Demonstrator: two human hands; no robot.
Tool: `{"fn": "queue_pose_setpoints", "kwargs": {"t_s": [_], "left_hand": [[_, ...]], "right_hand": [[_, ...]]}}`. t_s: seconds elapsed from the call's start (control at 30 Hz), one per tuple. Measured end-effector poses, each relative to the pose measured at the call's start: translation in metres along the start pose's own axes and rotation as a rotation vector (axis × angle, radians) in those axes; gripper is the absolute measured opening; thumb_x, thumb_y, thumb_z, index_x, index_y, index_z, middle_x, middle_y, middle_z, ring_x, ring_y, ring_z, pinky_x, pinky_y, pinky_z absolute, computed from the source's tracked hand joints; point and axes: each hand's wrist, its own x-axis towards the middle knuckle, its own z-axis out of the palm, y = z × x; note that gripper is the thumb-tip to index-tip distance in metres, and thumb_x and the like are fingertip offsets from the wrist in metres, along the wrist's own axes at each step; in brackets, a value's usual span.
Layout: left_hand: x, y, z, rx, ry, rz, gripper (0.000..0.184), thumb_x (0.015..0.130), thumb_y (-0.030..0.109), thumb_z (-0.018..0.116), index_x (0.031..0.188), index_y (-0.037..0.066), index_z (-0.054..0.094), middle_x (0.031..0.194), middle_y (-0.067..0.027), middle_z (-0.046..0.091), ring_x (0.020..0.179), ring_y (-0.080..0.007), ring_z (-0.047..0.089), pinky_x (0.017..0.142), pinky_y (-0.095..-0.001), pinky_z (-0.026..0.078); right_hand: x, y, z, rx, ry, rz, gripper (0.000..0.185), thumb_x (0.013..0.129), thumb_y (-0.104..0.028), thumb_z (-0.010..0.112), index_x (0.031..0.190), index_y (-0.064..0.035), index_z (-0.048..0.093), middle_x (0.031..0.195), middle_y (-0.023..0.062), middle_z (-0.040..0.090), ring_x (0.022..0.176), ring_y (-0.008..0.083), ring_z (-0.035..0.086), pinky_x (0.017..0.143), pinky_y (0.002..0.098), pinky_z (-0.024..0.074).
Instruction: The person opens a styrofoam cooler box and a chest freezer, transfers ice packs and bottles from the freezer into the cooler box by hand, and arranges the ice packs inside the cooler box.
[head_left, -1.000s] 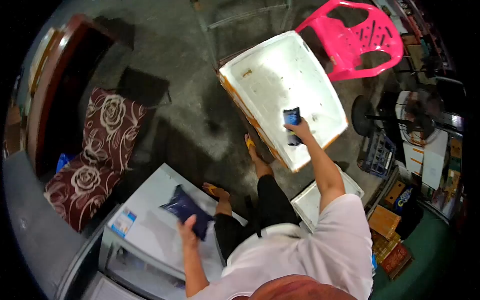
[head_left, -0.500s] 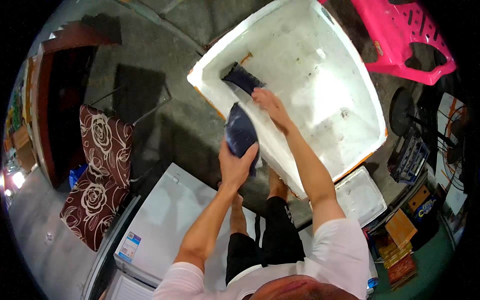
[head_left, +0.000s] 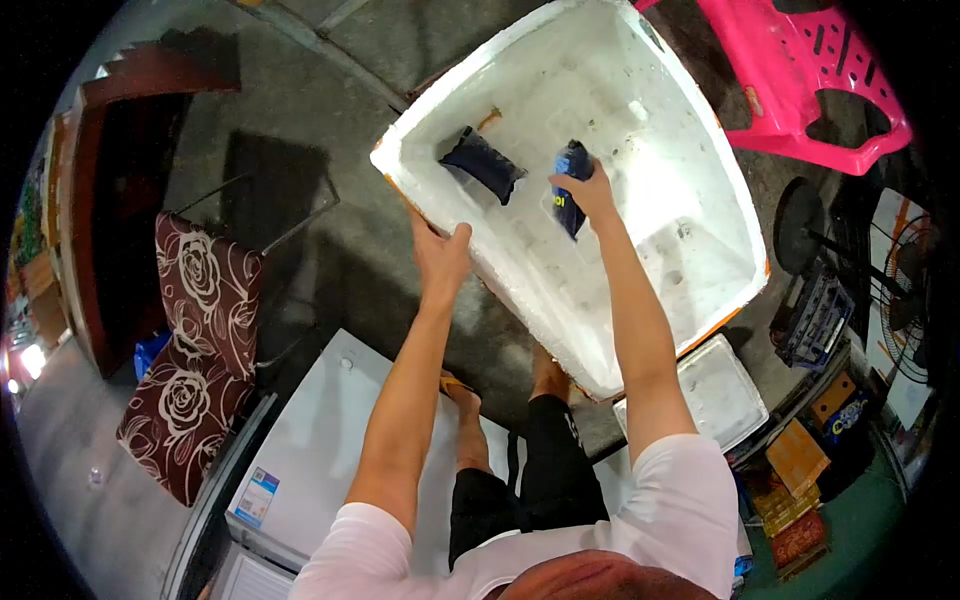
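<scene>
Right hand [head_left: 590,192] gripping pouch [head_left: 568,208], dark packet [head_left: 483,168] in box [head_left: 640,225]

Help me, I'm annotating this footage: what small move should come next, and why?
Probably lower the held packet onto the bare floor beside the loose packet, then release it. The right hand already has it inside the box, with uncovered floor around it, while the left hand is at the box's side.

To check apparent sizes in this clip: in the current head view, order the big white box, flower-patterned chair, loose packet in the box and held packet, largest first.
1. Big white box
2. Flower-patterned chair
Unranked, smallest: loose packet and held packet look alike; the right hand partly covers the latter.
</scene>
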Motion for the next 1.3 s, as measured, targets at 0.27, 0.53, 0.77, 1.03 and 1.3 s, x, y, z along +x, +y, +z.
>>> {"fn": "queue_pose_setpoints", "kwargs": {"t_s": [0.27, 0.53, 0.77, 1.03, 1.3], "left_hand": [[-0.009, -0.001, 0.005, 0.127, 0.078, 0.030, 0.087, 0.074, 0.010, 0.057, 0.149, 0.004, 0.014, 0.129, -0.0222, 0.051, 0.113, -0.0327, 0.054, 0.098, -0.0389, 0.041], [-0.008, -0.006, 0.006, 0.132, 0.081, 0.071, 0.089, 0.074, 0.013, 0.058, 0.149, 0.002, 0.012, 0.125, -0.0240, 0.052, 0.109, -0.0333, 0.057, 0.095, -0.0396, 0.043], [-0.006, -0.007, 0.004, 0.150, 0.057, 0.084, 0.090, 0.075, 0.014, 0.059, 0.149, 0.003, 0.009, 0.124, -0.0248, 0.054, 0.107, -0.0339, 0.058, 0.092, -0.0394, 0.046], [-0.009, -0.005, 0.003, 0.089, 0.013, -0.038, 0.086, 0.079, 0.017, 0.060, 0.148, 0.002, 0.011, 0.129, -0.0253, 0.047, 0.112, -0.0353, 0.053, 0.095, -0.0418, 0.043], [-0.011, -0.005, 0.008, 0.015, 0.014, -0.019, 0.082, 0.081, 0.014, 0.059, 0.146, -0.003, 0.012, 0.135, -0.0255, 0.039, 0.118, -0.0336, 0.047, 0.099, -0.0414, 0.040]], "right_hand": [[0.044, -0.003, 0.079, -0.927, 0.317, -0.732, 0.081, 0.071, -0.034, 0.070, 0.140, -0.0085, 0.037, 0.134, 0.0245, 0.043, 0.126, 0.0399, 0.040, 0.106, 0.0505, 0.0321], [0.028, 0.009, 0.141, -0.549, -0.140, -0.120, 0.114, 0.065, -0.039, 0.078, 0.149, -0.0022, 0.009, 0.130, 0.0275, 0.047, 0.116, 0.0417, 0.050, 0.097, 0.0462, 0.0418], [0.058, 0.015, 0.209, 0.129, 0.238, 0.128, 0.121, 0.073, -0.051, 0.073, 0.145, 0.0093, -0.004, 0.137, 0.0341, 0.039, 0.127, 0.0447, 0.041, 0.106, 0.0383, 0.0337], [0.027, 0.034, 0.058, -1.098, 0.494, -0.397, 0.096, 0.065, -0.041, 0.081, 0.145, -0.0185, 0.032, 0.133, 0.0230, 0.043, 0.120, 0.0432, 0.045, 0.098, 0.0494, 0.0395], [0.051, 0.030, 0.080, -0.315, 0.334, 0.037, 0.100, 0.073, -0.048, 0.073, 0.146, -0.0067, 0.019, 0.135, 0.0317, 0.038, 0.121, 0.0470, 0.044, 0.102, 0.0476, 0.0372]]}}
